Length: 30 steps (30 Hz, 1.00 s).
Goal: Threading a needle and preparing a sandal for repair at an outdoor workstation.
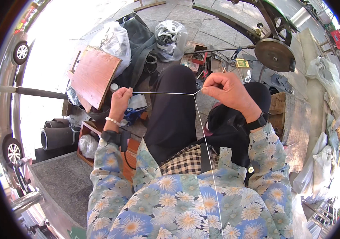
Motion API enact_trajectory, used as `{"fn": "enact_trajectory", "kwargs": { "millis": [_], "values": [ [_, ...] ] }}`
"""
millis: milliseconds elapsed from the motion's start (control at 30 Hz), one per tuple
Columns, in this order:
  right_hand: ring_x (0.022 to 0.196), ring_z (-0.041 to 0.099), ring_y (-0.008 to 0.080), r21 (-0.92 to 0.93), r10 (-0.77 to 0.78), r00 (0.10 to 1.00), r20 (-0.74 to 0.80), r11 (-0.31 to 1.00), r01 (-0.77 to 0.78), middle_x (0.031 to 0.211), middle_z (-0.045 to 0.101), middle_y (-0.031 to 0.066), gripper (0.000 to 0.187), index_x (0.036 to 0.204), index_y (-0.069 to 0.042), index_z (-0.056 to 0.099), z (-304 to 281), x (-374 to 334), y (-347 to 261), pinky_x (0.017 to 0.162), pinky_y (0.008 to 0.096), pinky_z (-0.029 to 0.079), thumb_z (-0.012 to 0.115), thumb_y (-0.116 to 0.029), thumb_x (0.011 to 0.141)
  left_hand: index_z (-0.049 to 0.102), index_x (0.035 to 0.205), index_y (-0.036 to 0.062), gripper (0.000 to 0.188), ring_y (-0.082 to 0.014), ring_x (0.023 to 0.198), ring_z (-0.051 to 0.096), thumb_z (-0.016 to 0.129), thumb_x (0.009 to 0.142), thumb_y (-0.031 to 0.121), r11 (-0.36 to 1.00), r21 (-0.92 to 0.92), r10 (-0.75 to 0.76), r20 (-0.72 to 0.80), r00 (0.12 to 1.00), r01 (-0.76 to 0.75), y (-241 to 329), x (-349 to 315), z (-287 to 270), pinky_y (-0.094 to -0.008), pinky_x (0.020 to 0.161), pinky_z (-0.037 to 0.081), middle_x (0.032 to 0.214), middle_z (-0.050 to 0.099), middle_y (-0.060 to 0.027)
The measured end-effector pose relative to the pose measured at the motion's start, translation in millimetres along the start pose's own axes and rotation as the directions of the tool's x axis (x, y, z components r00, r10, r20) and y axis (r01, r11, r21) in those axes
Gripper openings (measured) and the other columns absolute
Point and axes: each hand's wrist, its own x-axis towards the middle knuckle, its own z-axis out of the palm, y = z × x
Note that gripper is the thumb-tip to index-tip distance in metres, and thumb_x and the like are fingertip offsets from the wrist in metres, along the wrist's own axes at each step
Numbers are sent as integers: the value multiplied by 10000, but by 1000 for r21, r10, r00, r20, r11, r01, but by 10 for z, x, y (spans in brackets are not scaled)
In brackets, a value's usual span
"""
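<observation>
A white thread (162, 93) is stretched taut across my lap between my two hands. My left hand (121, 102), with a pale bead bracelet at the wrist, is closed on one end. My right hand (231, 93) pinches the thread between thumb and forefinger. Close to those fingertips the thread forks, and one strand runs down over my flowered top to the lower edge. Something small and thin shows at the right fingertips, too fine to make out. Below the hands are my knees in black trousers (172, 115).
A pink wooden board (94, 75) leans at the left beside plastic bags (171, 38). Small tools and boxes (201, 55) lie ahead on the paving. An iron machine with a round wheel (274, 55) stands at the far right. Black rolls (58, 135) lie at the left.
</observation>
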Motion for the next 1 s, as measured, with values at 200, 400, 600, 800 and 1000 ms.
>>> {"fn": "enact_trajectory", "kwargs": {
  "millis": [200, 400, 600, 800, 1000],
  "values": [
    [595, 579, 159, -255, -74, 993, -97, 966, 47, 673, 610, 82, 119, 824, -18, 614, 161, 106, 199, 557, 271, 426, 618, -128, 779, 516, 657, 108, 287, -12, 443, 288, 545, 880, 287, 1000, 20, -17, -73, 997, 18, -227, 23, 152, -196, 400, 202, 524, 362, 93],
    [637, 606, 254, -320, -74, 987, -140, 947, 25, 701, 618, 105, 136, 838, -57, 624, 157, 126, 290, 587, 330, 454, 579, -175, 789, 478, 632, 115, 320, -24, 383, 289, 535, 882, 305, 994, -36, -107, -81, 991, 104, -148, 114, 193, -206, 354, 205, 502, 356, 79],
    [687, 599, 322, -558, -112, 954, -279, 827, -66, 695, 617, 113, 155, 786, -93, 617, 67, 321, 474, 592, 416, 450, 547, -231, 792, 477, 609, 117, 340, -32, 373, 276, 548, 874, 319, 999, 34, 11, -114, 993, -7, -5, 303, 296, -212, 350, 195, 485, 347, 75],
    [699, 605, 311, -492, -49, 944, -326, 861, -125, 700, 621, 128, 180, 791, -67, 625, -9, 615, 557, 611, 387, 463, 570, -235, 765, 517, 568, 39, 373, -59, 490, 345, 576, 849, 278, 1000, -29, -5, -250, 968, -3, 274, 418, 309, -257, 446, 279, 522, 431, 37],
    [641, 612, 253, -325, 9, 955, -296, 939, -109, 658, 618, 116, 193, 756, -58, 644, 16, 827, 783, 599, 339, 457, 625, -247, 724, 500, 549, 13, 405, -84, 488, 351, 582, 841, 283, 991, 105, 112, -359, 927, -79, -68, 383, 57, -300, 453, 287, 507, 415, 4]
  ]
}}
